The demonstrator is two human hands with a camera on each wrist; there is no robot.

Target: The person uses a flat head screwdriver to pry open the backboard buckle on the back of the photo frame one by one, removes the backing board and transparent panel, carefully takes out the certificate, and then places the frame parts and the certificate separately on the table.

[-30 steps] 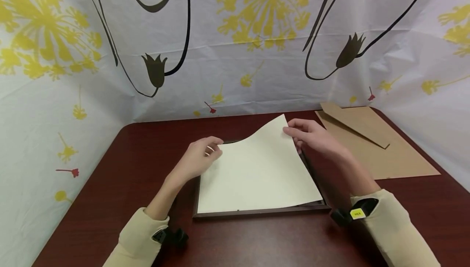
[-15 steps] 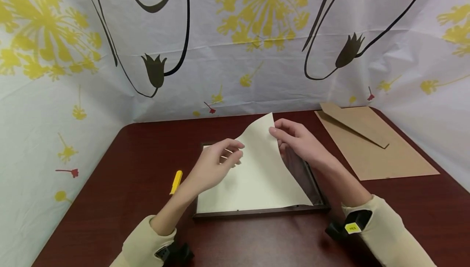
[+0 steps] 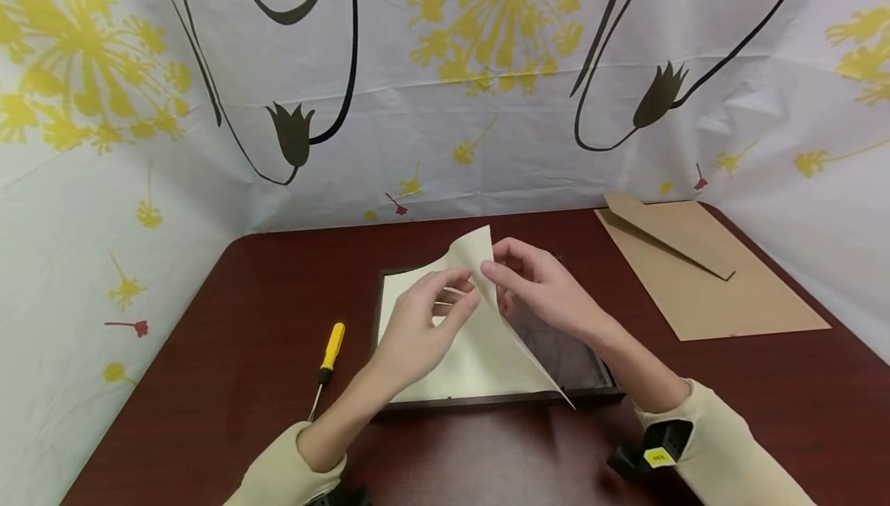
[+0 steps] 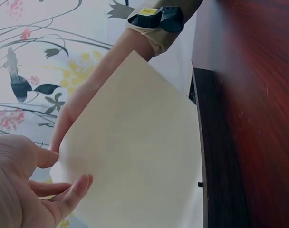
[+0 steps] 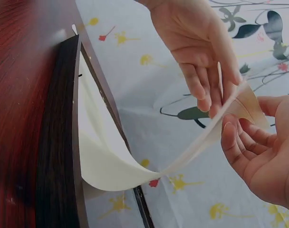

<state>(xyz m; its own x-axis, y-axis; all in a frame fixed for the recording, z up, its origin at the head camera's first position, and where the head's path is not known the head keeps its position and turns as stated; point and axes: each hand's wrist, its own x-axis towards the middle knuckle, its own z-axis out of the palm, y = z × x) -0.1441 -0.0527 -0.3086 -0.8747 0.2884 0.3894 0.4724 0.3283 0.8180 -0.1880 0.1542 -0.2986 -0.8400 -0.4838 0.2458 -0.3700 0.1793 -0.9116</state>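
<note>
A large cream sheet of paper or thin card [image 3: 497,351] lies partly in a dark picture frame [image 3: 480,400], its right side lifted and curled leftward. My right hand [image 3: 538,286] pinches that raised edge between thumb and fingers; the right wrist view shows the sheet [image 5: 118,156] bowing up out of the frame [image 5: 59,137]. My left hand [image 3: 420,328] is close by at the sheet's upper middle, fingers loosely bent. In the left wrist view the left hand [image 4: 30,185] has a gap between thumb and fingers. A greyish, shiny surface [image 3: 566,355] shows inside the frame's right part.
A yellow-handled screwdriver [image 3: 334,344] lies on the dark red table [image 3: 229,382], left of the frame. At the back right is a brown board [image 3: 744,309] with a raised flap [image 3: 667,236]. A patterned white cloth [image 3: 431,135] hangs behind the table.
My right hand has drawn the sheet's right edge leftward, uncovering the frame's right part. The left hand has moved right toward it, and the screwdriver has come into view.
</note>
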